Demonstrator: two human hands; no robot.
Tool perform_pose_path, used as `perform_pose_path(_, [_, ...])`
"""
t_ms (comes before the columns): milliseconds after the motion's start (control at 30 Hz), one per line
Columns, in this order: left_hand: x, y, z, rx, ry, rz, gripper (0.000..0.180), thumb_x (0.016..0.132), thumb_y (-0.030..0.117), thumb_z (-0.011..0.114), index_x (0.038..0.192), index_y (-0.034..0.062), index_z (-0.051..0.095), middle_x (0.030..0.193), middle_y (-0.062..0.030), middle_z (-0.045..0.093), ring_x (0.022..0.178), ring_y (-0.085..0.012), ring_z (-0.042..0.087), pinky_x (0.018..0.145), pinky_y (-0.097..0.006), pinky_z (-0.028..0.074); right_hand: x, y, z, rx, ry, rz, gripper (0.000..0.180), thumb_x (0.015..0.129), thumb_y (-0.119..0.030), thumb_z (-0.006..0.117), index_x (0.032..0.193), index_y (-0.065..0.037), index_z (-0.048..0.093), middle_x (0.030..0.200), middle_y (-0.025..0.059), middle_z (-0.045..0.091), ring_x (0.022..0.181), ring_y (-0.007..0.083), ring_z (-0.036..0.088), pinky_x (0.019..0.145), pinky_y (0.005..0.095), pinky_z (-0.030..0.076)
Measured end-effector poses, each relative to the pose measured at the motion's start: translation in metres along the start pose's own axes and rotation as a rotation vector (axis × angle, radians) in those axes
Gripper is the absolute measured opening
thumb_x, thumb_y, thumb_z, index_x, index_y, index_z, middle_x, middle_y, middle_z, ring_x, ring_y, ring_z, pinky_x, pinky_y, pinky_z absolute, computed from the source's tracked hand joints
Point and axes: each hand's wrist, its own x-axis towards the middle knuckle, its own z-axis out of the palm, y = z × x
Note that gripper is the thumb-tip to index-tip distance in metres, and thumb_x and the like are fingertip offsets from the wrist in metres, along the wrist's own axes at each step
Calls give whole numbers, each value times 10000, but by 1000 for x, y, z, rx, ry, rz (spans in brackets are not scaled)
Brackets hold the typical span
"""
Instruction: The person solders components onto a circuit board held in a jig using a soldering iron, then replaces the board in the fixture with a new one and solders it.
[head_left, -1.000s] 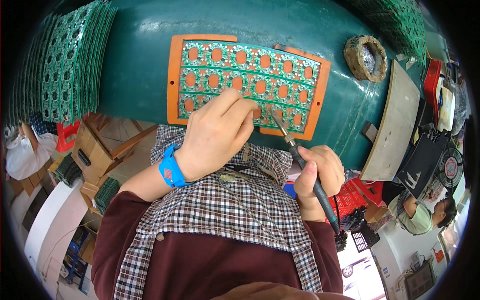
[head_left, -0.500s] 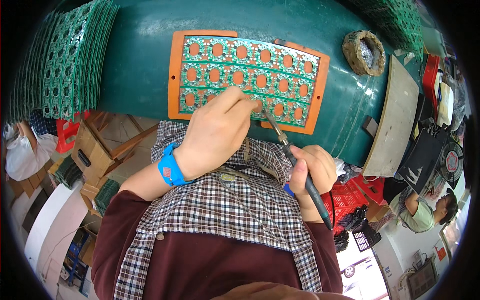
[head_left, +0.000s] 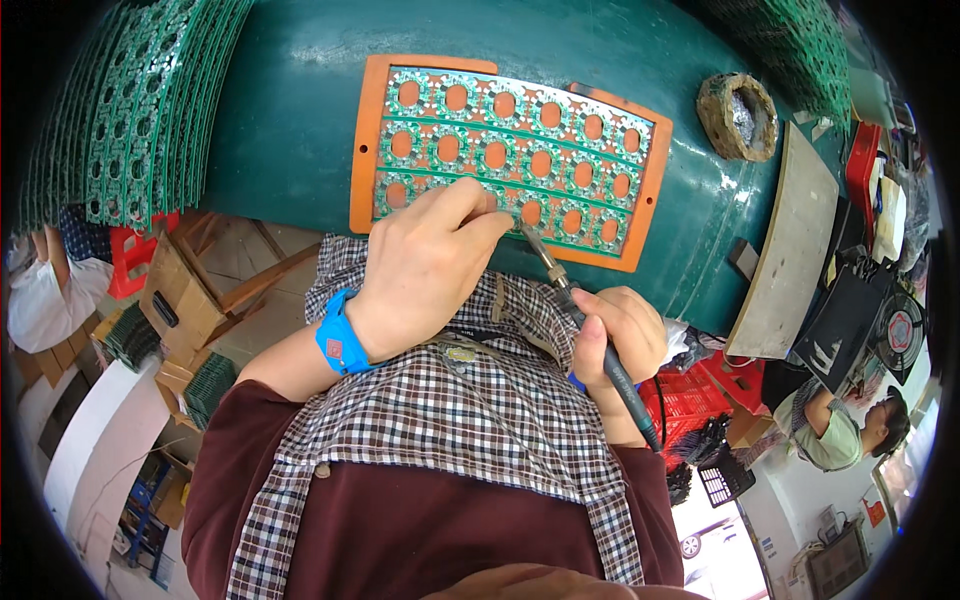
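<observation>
A panel of green circuit boards point(head_left: 470, 126) with rows of oval openings lies in an orange tray point(head_left: 369, 105). Over its near row, my left hand point(head_left: 428, 262) is closed in a pinch, wearing a blue wristband point(head_left: 340, 340). Whatever its fingertips hold is hidden. My right hand point(head_left: 630, 335) grips the dark handle of a soldering iron point(head_left: 628, 392) like a pen. The iron's metal tip points up-left to the near row, close beside my left fingertips. Whether the tip touches the board is too small to tell.
Green panels stand stacked on edge point(head_left: 150, 120) at the table's left; more panels point(head_left: 785, 50) are at the far right. A rough round holder point(head_left: 738, 115) and a grey board point(head_left: 790, 240) lie right of the tray. Beyond, another person point(head_left: 840, 430) sits near a red crate point(head_left: 690, 400).
The soldering tip and my left fingertips have shifted slightly left along the near row, relative to the panel. The whole view has shifted a little; both hands keep their grip.
</observation>
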Motion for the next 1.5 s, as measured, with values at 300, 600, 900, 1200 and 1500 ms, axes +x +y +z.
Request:
perform_pose_path(300, [23, -8, 9, 5, 105, -50, 148, 765, 10, 663, 901, 40, 611, 812, -69, 528, 682, -228, 598, 571, -325, 488, 24, 4, 3, -13, 36, 61, 127, 779, -64, 645, 870, 21, 668, 682, 107, 634, 523, 213, 600, 480, 289, 469])
perform_pose_path(600, [29, -8, -5, 73, 32, -5, 148, 751, 17, 668, 887, 43, 618, 803, -52, 530, 694, -214, 594, 564, -325, 484, 29, 3, 2, -1, 12, 99, 115, 772, -58, 637, 845, 24, 670, 645, 103, 621, 513, 208, 593, 477, 286, 464])
perform_pose_path(900, [25, -9, -5, -10, 60, -41, 161, 742, 4, 660, 881, 59, 598, 794, -57, 516, 667, -227, 592, 547, -330, 487, 29, 7, 1, -3, -13, 28, 120, 760, -53, 595, 809, 41, 652, 631, 109, 615, 498, 221, 586, 464, 308, 467])
perform_pose_path(1200, [48, -19, -3, 100, 154, -52, 167, 753, 52, 665, 914, 81, 631, 827, -43, 544, 702, -219, 593, 557, -328, 494, 42, 6, 1, -82, 74, 146, 131, 784, -53, 609, 872, 27, 666, 679, 115, 641, 546, 222, 610, 507, 294, 482])
perform_pose_path(1500, [53, -20, 12, 101, 137, -44, 126, 744, 47, 657, 856, 75, 607, 819, -46, 536, 720, -219, 601, 559, -335, 508, 52, 13, 7, -61, 44, 126, 128, 759, -24, 656, 879, 16, 675, 703, 109, 656, 553, 202, 614, 513, 278, 482])
